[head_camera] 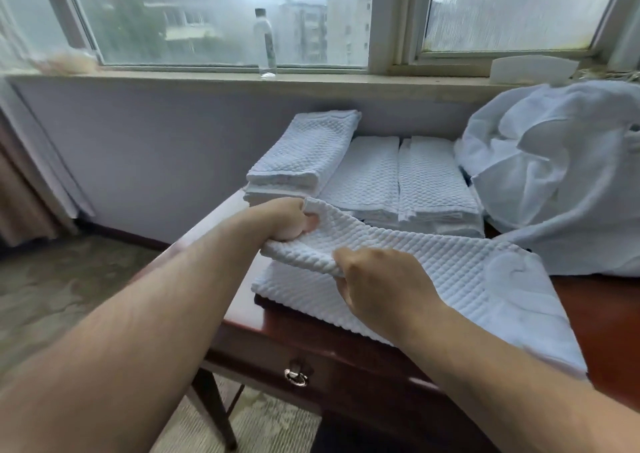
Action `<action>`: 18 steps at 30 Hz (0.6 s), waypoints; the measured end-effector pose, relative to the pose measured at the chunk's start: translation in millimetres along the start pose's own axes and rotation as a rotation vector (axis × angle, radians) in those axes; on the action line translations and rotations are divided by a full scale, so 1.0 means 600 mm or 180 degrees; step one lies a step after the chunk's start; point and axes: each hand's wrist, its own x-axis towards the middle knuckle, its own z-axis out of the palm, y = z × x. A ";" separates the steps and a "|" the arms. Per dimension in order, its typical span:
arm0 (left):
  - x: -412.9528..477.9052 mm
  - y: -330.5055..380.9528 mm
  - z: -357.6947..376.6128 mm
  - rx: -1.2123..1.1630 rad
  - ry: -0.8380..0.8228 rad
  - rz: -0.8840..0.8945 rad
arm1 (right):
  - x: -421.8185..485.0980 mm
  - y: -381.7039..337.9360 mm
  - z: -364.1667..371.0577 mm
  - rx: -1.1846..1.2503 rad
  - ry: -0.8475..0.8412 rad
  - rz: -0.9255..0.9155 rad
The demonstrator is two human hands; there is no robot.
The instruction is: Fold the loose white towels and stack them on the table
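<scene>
A white waffle-textured towel (450,272) lies across the front of the dark wooden table (609,321), its left end lifted and doubled over. My left hand (287,220) grips the far left corner of that raised end. My right hand (381,283) pinches the near left edge of the same towel. Behind it, folded white towels sit in three stacks: a taller one at the left (304,151) and two lower ones side by side (401,179).
A heap of loose white linen (561,175) fills the table's right side up to the windowsill. A clear plastic bottle (265,44) stands on the sill. The table has a drawer with a metal pull (296,376). Carpeted floor lies to the left.
</scene>
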 end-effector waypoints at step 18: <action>0.005 -0.060 0.032 -0.1743 0.0277 -0.0057 | -0.013 0.029 0.020 0.0911 -0.0356 -0.0173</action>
